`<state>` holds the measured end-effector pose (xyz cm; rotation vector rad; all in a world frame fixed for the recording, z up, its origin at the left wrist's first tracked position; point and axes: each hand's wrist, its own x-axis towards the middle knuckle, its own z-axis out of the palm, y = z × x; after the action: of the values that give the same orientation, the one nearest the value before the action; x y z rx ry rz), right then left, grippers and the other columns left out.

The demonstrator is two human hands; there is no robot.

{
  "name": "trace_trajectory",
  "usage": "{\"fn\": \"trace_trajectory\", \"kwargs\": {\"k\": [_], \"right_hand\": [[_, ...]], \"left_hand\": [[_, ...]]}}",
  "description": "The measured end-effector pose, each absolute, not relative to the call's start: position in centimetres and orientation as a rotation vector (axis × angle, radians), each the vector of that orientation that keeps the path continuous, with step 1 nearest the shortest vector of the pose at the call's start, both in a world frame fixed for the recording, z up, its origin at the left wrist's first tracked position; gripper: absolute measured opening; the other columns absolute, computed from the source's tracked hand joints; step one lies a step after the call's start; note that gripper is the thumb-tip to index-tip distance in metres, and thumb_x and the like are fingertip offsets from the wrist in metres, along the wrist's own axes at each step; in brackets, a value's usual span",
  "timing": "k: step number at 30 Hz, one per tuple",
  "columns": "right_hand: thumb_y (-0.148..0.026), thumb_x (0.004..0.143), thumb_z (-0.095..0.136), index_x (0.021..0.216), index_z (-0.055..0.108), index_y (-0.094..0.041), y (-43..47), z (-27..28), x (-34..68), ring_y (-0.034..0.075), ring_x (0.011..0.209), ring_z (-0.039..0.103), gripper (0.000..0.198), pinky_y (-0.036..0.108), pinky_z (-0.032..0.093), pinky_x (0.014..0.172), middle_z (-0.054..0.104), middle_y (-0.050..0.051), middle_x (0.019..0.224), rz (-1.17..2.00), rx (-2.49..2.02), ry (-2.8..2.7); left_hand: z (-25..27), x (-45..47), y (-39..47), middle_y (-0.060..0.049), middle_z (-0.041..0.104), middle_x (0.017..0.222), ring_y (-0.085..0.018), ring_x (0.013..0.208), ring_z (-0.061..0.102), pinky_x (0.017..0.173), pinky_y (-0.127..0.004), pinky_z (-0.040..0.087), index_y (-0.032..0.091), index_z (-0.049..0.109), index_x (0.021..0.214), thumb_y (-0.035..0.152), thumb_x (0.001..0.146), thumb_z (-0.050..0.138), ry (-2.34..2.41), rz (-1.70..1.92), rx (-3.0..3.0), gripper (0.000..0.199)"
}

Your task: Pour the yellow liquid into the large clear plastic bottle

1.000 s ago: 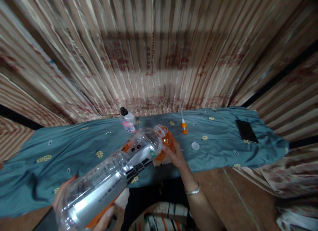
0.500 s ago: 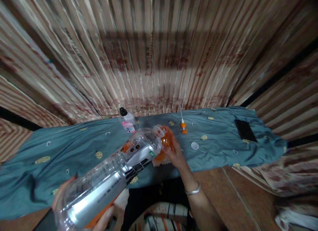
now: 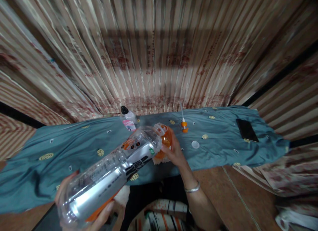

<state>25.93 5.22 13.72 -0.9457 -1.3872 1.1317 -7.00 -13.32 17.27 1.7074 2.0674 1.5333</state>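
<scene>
A large clear plastic bottle (image 3: 111, 178) with a silver, black and orange label lies tilted across the view, its neck end up and to the right. My left hand (image 3: 99, 217) is wrapped round its base end, fingers on both sides. My right hand (image 3: 174, 148) grips an orange bottle (image 3: 166, 137), which is partly hidden behind the fingers and the big bottle's neck. The big bottle's mouth meets the top of the orange bottle; whether liquid passes between them I cannot tell. A pale, scalloped-edged piece (image 3: 161, 161) shows beneath the orange bottle.
Behind stands a clear bottle (image 3: 129, 121) with a black cap and pink label. An orange pump head (image 3: 184, 125) with its tube lies on the teal cloth (image 3: 84, 141). Right of centre is a round white disc (image 3: 195, 144); farther right, a black phone-like slab (image 3: 247, 130).
Both hands keep their hold on the two bottles, with hardly any movement. The view has shifted slightly, so the things on the cloth appear a little farther right.
</scene>
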Motion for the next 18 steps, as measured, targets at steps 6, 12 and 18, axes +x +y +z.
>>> {"fn": "trace_trajectory", "kwargs": {"k": [6, 12, 18], "right_hand": [[-0.089, 0.086, 0.109, 0.190, 0.055, -0.033, 5.4, 13.6, 25.7, 0.047, 0.158, 0.088, 0.131, 0.064, 0.072, 0.138, 0.089, 0.018, 0.167, 1.160, -0.926, -1.369], [-0.076, 0.087, 0.113, 0.189, 0.057, -0.034, 5.4, 13.5, 25.4, 0.044, 0.152, 0.091, 0.123, 0.062, 0.074, 0.135, 0.092, 0.016, 0.161, 1.143, -0.968, -1.361], [-0.060, 0.083, 0.118, 0.185, 0.061, -0.035, 5.3, 13.7, 25.1, 0.043, 0.153, 0.091, 0.119, 0.060, 0.075, 0.134, 0.091, 0.015, 0.165, 1.140, -0.988, -1.321]], "left_hand": [[17.1, -7.3, -13.3, -0.018, 0.067, 0.177, -0.072, 0.163, 0.064, 0.132, -0.120, 0.040, 0.052, 0.063, 0.183, 0.065, 0.091, 0.105, 2.032, 1.578, 1.615, 0.102], [17.1, -7.5, -13.2, -0.019, 0.066, 0.180, -0.073, 0.161, 0.065, 0.130, -0.122, 0.039, 0.051, 0.062, 0.187, 0.062, 0.090, 0.107, 2.015, 1.595, 1.692, 0.107], [16.7, -8.8, -13.2, -0.020, 0.069, 0.173, -0.074, 0.157, 0.068, 0.123, -0.121, 0.048, 0.046, 0.067, 0.181, 0.063, 0.084, 0.111, 2.016, 1.585, 1.657, 0.107]]}}
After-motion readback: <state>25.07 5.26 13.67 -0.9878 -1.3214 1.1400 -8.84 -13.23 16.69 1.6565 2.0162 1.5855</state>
